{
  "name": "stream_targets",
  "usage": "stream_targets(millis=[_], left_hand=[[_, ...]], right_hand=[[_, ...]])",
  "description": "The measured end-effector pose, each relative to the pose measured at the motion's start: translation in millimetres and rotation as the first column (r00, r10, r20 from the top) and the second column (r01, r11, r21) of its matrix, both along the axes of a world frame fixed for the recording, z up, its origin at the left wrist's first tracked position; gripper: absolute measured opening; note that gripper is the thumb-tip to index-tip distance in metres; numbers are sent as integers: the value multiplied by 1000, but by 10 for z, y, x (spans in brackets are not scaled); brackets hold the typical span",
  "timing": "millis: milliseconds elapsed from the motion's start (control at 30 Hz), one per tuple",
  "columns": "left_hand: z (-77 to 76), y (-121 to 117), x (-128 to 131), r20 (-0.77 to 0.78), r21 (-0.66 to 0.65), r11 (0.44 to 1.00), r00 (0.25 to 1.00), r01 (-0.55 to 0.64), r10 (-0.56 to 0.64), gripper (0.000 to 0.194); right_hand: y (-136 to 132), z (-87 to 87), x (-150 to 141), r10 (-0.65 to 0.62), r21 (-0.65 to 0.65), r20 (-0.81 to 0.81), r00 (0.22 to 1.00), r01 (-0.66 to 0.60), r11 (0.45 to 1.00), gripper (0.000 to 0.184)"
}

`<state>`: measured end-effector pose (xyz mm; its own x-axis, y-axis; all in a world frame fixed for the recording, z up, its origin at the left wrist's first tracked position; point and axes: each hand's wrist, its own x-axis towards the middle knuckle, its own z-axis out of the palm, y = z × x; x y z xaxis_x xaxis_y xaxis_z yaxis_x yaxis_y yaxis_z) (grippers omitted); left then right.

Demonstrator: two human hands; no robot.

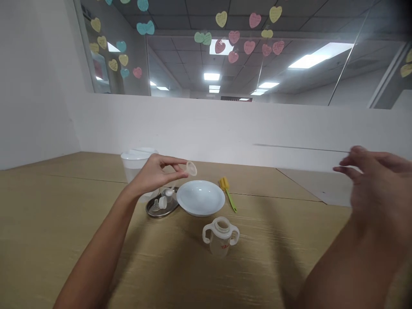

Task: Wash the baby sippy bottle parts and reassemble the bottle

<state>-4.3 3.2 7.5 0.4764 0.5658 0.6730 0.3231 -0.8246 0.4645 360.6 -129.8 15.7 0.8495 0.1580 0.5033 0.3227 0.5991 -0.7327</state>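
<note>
My left hand [157,172] pinches a translucent silicone piece with a round rim [191,168] between thumb and fingers, just above the white bowl [201,198]. Its rim faces right; the rest is partly hidden by my fingers. At the right, my right hand [370,171], somewhat blurred, is closed on one end of a thin straw brush [302,148]. The brush points left, its far end slightly thicker. Below the bowl a clear two-handled baby bottle [220,238] stands upright without a lid, apart from both hands.
Left of the bowl, an oval metal tray [167,210] carries a clear nipple [156,205], a white cap [162,202] and other small parts. Behind it stands a white bucket [128,165]. A yellow sponge brush [228,193] with a green handle lies right of the bowl.
</note>
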Motion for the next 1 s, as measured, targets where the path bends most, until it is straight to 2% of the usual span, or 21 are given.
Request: stream_targets(millis=[67, 133, 267, 367, 467, 600, 700, 800, 900, 1000], left_hand=[[32, -21, -37, 36, 39, 999, 999, -13, 12, 32], [54, -50, -49, 29, 61, 998, 999, -23, 21, 29], [58, -74, -45, -35, 66, 998, 999, -16, 18, 27], [43, -60, -34, -90, 58, 998, 996, 14, -9, 28], [30, -42, -10, -131, 22, 999, 991, 30, -27, 31], [6, -15, 36, -126, -39, 998, 990, 55, -59, 33], [-11, 6, 59, -120, -66, 994, 988, 88, -96, 31], [-19, 12, 66, -127, -73, 992, 985, 106, -115, 30], [-18, -5, 73, -136, -61, 994, 986, 94, -101, 30], [-17, -40, 94, -114, -49, 995, 989, 91, -96, 30]], right_hand=[[-100, -2, 35, 32, 41, 56, 998, -34, 999, 23], [-131, 12, -99, 93, 58, 127, 987, -101, 993, 20], [-35, 57, -629, 249, 40, 304, 920, -273, 961, 15], [23, 65, -960, 279, -21, 427, 860, -298, 954, 15], [-7, 53, -1107, 240, -29, 473, 848, -257, 966, 14], [-83, 39, -1140, 172, 15, 499, 850, -206, 978, 16], [-89, 40, -1168, 174, -59, 528, 831, -168, 984, 15], [-58, 40, -1217, 134, -146, 572, 809, -60, 987, 17], [-31, 29, -1267, 50, -146, 615, 787, 51, 988, 18], [-10, 12, -1312, 21, -135, 637, 770, 85, 987, 18]])
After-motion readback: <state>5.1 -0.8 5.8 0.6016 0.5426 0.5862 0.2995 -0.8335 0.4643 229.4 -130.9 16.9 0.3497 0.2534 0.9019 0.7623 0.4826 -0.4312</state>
